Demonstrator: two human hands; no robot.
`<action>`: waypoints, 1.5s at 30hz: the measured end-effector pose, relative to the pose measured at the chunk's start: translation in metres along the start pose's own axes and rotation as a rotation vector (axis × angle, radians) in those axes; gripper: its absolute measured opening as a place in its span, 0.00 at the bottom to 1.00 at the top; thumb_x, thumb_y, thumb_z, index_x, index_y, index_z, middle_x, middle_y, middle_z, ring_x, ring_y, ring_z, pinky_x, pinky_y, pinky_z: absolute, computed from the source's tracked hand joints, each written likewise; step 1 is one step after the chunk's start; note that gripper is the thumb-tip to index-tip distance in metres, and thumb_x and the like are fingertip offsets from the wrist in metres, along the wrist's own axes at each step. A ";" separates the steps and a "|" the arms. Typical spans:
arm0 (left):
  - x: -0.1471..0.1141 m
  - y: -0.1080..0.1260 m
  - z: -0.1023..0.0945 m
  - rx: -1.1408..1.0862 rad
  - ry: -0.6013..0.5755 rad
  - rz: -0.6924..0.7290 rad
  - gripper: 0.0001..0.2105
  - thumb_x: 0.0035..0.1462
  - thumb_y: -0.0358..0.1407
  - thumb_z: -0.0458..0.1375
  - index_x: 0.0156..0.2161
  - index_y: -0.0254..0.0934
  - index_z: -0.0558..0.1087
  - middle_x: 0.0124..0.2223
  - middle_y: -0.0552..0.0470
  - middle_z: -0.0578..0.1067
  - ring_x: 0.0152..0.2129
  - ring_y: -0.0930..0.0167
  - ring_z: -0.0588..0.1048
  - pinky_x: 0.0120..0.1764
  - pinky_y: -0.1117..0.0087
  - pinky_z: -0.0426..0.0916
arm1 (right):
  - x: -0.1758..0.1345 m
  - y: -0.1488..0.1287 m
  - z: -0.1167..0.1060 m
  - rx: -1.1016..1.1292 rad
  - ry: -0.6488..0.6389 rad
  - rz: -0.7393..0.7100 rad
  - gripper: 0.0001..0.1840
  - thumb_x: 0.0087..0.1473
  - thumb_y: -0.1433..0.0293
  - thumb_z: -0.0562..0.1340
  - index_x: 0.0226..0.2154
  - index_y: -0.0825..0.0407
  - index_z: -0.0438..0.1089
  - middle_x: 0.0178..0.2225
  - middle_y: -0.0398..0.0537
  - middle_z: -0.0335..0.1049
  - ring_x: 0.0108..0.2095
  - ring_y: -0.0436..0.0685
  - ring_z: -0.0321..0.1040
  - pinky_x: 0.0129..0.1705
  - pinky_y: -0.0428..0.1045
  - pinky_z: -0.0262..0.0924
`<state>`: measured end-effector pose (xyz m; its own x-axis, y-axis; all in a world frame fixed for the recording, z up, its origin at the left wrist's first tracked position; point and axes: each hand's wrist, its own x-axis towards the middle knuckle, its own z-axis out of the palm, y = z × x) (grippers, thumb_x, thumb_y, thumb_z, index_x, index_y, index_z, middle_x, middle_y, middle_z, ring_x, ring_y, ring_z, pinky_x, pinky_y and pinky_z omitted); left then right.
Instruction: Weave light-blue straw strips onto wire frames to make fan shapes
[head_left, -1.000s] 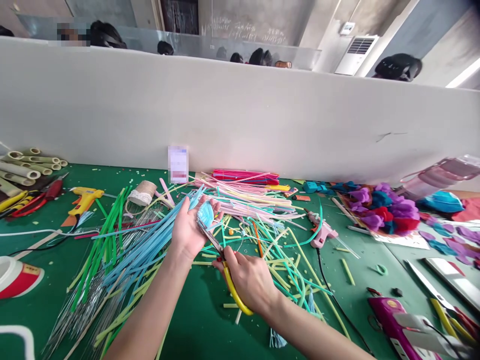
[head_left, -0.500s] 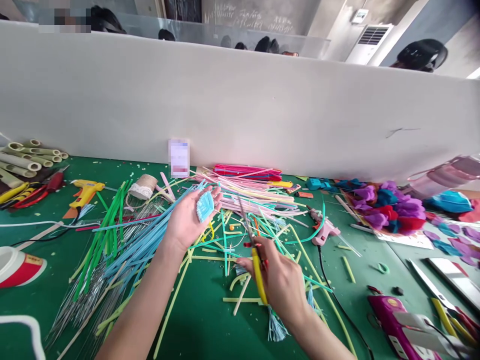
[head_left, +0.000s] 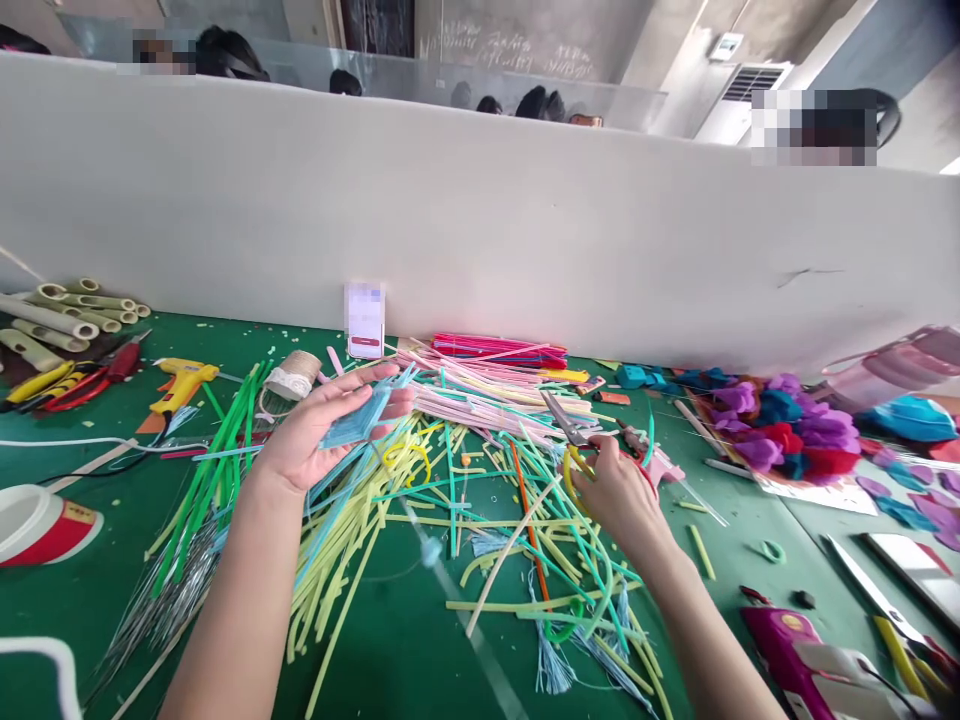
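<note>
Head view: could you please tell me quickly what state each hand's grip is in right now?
Left hand: grip loosely closed, holding a blue piece.
Right hand: grip closed, holding the scissors with their blades parted.

My only feed, head-worn, facing forward and down, left hand [head_left: 298, 438] and right hand [head_left: 619, 492] near, green table [head_left: 390, 640] below, white partition [head_left: 480, 230] ahead.
</note>
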<state>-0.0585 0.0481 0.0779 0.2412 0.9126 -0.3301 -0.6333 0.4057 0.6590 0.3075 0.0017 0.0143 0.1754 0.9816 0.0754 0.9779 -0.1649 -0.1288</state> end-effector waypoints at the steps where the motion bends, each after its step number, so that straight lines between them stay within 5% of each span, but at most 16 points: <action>1: 0.002 -0.001 -0.003 0.061 -0.008 -0.013 0.22 0.62 0.24 0.52 0.60 0.37 0.69 0.48 0.36 0.80 0.39 0.57 0.82 0.29 0.70 0.79 | 0.001 -0.001 0.004 0.002 -0.028 -0.010 0.20 0.59 0.66 0.58 0.51 0.60 0.61 0.40 0.63 0.75 0.44 0.67 0.73 0.39 0.53 0.61; 5: 0.021 -0.028 -0.003 0.307 -0.108 -0.046 0.18 0.56 0.25 0.61 0.52 0.36 0.75 0.45 0.36 0.80 0.37 0.57 0.82 0.25 0.73 0.76 | 0.003 -0.019 0.001 0.063 -0.092 -0.108 0.14 0.60 0.64 0.59 0.44 0.56 0.69 0.43 0.63 0.74 0.47 0.68 0.71 0.46 0.56 0.60; 8: 0.044 -0.063 0.003 0.327 -0.050 0.055 0.10 0.55 0.27 0.63 0.43 0.35 0.77 0.38 0.40 0.81 0.34 0.59 0.82 0.27 0.72 0.74 | 0.005 -0.051 -0.006 0.321 -0.015 -0.111 0.19 0.62 0.56 0.56 0.43 0.54 0.72 0.47 0.61 0.73 0.47 0.67 0.71 0.48 0.57 0.62; 12: 0.061 -0.096 0.004 0.330 -0.019 0.086 0.06 0.54 0.31 0.65 0.38 0.38 0.77 0.36 0.44 0.81 0.34 0.61 0.82 0.30 0.71 0.74 | 0.010 -0.093 0.006 0.958 -0.385 -0.114 0.24 0.60 0.49 0.55 0.44 0.51 0.69 0.33 0.49 0.77 0.25 0.55 0.73 0.27 0.48 0.64; 15: 0.060 -0.094 -0.003 0.379 -0.024 0.047 0.05 0.55 0.33 0.65 0.38 0.40 0.78 0.38 0.43 0.82 0.35 0.62 0.81 0.32 0.70 0.74 | 0.011 -0.102 0.025 1.161 -0.392 -0.059 0.23 0.57 0.50 0.59 0.41 0.53 0.70 0.22 0.41 0.71 0.14 0.49 0.61 0.17 0.44 0.54; 19: 0.053 -0.075 -0.012 0.286 -0.051 -0.185 0.05 0.51 0.25 0.65 0.35 0.34 0.79 0.30 0.39 0.81 0.25 0.61 0.81 0.28 0.69 0.73 | 0.010 -0.090 0.038 1.305 -0.266 0.029 0.25 0.55 0.48 0.60 0.36 0.54 0.72 0.19 0.38 0.63 0.14 0.46 0.54 0.15 0.43 0.47; 22: 0.051 -0.070 -0.014 0.328 -0.107 -0.244 0.09 0.47 0.19 0.65 0.34 0.31 0.79 0.28 0.40 0.80 0.24 0.62 0.81 0.25 0.72 0.72 | 0.011 -0.083 0.038 1.322 -0.216 0.049 0.26 0.54 0.47 0.61 0.37 0.54 0.73 0.19 0.39 0.64 0.15 0.47 0.55 0.17 0.43 0.49; 27: 0.054 -0.075 -0.014 0.486 -0.149 -0.079 0.11 0.43 0.18 0.66 0.31 0.35 0.79 0.27 0.45 0.80 0.23 0.66 0.80 0.26 0.72 0.72 | 0.014 -0.082 0.031 1.316 -0.202 0.033 0.26 0.55 0.47 0.60 0.37 0.53 0.72 0.18 0.39 0.64 0.16 0.47 0.56 0.18 0.44 0.52; 34: 0.055 -0.075 -0.013 0.572 -0.127 -0.033 0.13 0.41 0.18 0.67 0.34 0.34 0.79 0.27 0.46 0.79 0.23 0.68 0.79 0.27 0.75 0.70 | 0.028 -0.083 0.011 1.107 -0.466 -0.151 0.24 0.58 0.48 0.57 0.30 0.52 0.68 0.26 0.44 0.72 0.21 0.49 0.66 0.23 0.44 0.60; 45: 0.052 -0.074 -0.009 0.722 -0.152 0.042 0.10 0.42 0.22 0.69 0.32 0.36 0.79 0.29 0.49 0.79 0.27 0.69 0.78 0.31 0.74 0.72 | 0.038 -0.084 0.012 1.020 -0.468 -0.266 0.23 0.58 0.52 0.57 0.25 0.52 0.69 0.23 0.44 0.72 0.23 0.51 0.67 0.23 0.45 0.60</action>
<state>-0.0056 0.0653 0.0058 0.3596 0.9039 -0.2318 -0.0154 0.2541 0.9671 0.2303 0.0542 0.0162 -0.2901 0.9486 -0.1266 0.3933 -0.0024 -0.9194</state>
